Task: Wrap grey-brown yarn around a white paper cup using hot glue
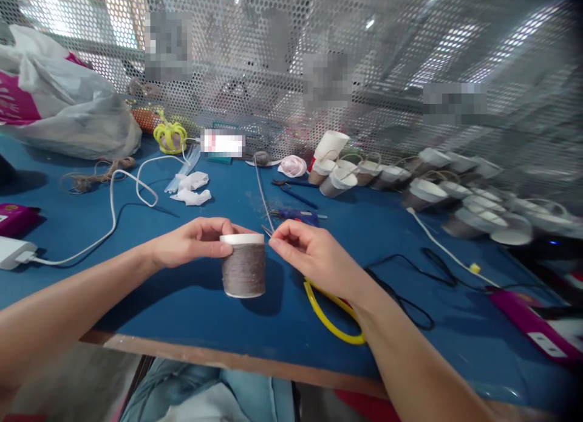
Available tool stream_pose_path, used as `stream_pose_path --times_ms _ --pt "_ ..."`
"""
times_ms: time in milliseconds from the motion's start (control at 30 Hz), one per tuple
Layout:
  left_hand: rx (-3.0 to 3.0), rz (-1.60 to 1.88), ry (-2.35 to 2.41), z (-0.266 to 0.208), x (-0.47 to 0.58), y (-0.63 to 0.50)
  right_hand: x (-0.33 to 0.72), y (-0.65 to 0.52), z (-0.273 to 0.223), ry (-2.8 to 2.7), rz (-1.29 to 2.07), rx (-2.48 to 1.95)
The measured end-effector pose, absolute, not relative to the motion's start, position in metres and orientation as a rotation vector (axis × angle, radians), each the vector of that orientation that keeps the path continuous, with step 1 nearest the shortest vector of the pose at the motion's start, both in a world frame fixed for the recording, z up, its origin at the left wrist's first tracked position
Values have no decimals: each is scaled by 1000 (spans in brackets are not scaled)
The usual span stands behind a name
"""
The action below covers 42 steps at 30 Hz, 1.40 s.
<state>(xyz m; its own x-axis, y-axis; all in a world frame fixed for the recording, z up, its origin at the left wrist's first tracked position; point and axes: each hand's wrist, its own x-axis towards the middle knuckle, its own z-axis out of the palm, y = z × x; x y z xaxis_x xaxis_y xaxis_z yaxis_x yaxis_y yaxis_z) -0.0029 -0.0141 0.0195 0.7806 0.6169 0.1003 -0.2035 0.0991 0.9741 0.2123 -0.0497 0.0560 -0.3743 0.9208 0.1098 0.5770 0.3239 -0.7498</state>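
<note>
My left hand (195, 243) grips a white paper cup (243, 240) by its rim, with the thumb on the outside. Grey-brown cord (243, 270) is wound round the cup's wall, leaving a white band at the top and a thin one at the base. Just right of the rim, my right hand (310, 249) pinches a grey strand (263, 194) between thumb and fingertips. That strand runs back over the table to a small grey bundle (260, 159). The cup is held upright above the blue tabletop. Fingers behind the rim are partly hidden.
Behind the hands lie a blue glue gun (296, 216) and pliers (300, 194). Several wrapped cups (339, 180) stand at the back right. A yellow loop (330, 325) lies under my right wrist. White cable (113, 209) crosses the left side; a plastic bag (68, 106) sits behind.
</note>
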Motion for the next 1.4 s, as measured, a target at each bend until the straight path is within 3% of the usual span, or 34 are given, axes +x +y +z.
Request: stream_pose_path --times_ms 867,1400 --pt "1196 586 244 13 -2 -14 217 -47 48 -1906 1517 -1158" --pt "1451 568 481 6 -4 -2 218 -45 50 -2204 1150 -1306"
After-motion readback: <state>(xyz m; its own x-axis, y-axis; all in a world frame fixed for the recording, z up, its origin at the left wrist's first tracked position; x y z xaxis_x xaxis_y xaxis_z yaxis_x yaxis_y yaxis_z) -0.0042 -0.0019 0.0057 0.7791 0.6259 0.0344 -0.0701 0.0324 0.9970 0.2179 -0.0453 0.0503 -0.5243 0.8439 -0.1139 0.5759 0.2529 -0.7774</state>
